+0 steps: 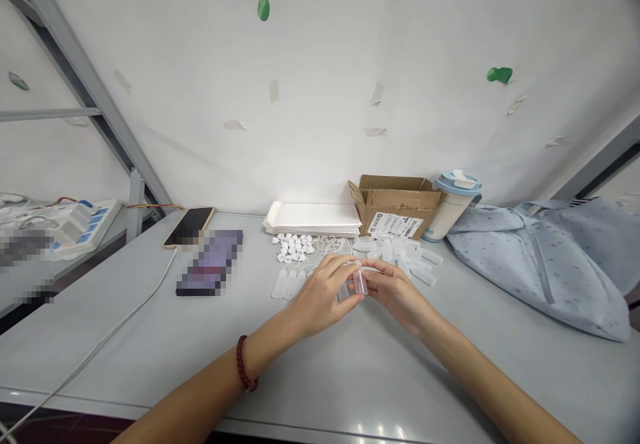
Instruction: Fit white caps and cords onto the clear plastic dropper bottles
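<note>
A white printed label (395,225), its barcode-like marks visible but its text too small to be read, is borne by an open cardboard box (407,201); faint lettering on a blue-lidded cup (451,207) is likewise illegible. Above the grey table (300,377), a small tube (360,280), clear, glossy and unmarked, is held nearly upright between thumb and fingers of the left hand (323,294). It is met at its side by the bent fingers of the right hand (395,294); whether it is gripped there cannot be told. Similar translucent pieces (403,254) are scattered behind.
</note>
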`<state>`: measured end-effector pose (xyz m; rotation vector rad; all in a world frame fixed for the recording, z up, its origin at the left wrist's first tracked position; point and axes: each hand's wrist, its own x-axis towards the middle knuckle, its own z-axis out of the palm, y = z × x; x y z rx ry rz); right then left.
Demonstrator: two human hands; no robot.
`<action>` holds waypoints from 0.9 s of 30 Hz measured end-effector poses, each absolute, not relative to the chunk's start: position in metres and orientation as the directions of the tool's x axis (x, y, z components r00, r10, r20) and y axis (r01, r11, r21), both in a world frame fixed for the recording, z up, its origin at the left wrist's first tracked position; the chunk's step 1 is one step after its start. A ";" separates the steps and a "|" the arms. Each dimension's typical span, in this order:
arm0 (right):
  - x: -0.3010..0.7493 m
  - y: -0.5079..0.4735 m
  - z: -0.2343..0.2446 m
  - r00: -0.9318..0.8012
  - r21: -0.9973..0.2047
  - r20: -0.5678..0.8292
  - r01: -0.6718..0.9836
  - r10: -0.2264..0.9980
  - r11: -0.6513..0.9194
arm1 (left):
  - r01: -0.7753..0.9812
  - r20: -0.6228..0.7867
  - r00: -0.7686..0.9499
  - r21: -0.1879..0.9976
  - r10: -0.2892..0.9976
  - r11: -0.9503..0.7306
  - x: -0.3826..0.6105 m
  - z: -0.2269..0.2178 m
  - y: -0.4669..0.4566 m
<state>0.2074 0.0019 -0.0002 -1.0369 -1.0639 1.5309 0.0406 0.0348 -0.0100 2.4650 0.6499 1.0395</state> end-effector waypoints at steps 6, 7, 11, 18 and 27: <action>0.207 0.005 -0.004 -0.084 -0.993 -0.054 0.111 0.995 -0.045 | 0.262 0.517 0.650 0.536 0.557 -0.803 0.040 -0.012 0.037; 0.207 0.005 -0.006 -0.054 -0.970 -0.006 0.245 0.999 0.007 | 0.268 0.504 0.659 0.536 0.558 -0.801 0.040 -0.013 0.038; 0.207 0.007 -0.012 -0.053 -0.788 0.142 0.599 0.989 0.145 | 0.315 0.440 0.712 0.496 0.547 -0.809 0.039 -0.018 0.040; 0.209 0.007 -0.014 -0.130 -0.732 0.096 0.663 0.987 0.158 | 0.411 0.365 0.746 0.406 0.557 -0.816 0.039 -0.020 0.040; 0.211 0.008 -0.017 -0.144 -0.737 0.081 0.657 0.986 0.157 | 0.436 0.338 0.767 0.351 0.546 -0.829 0.038 -0.018 0.038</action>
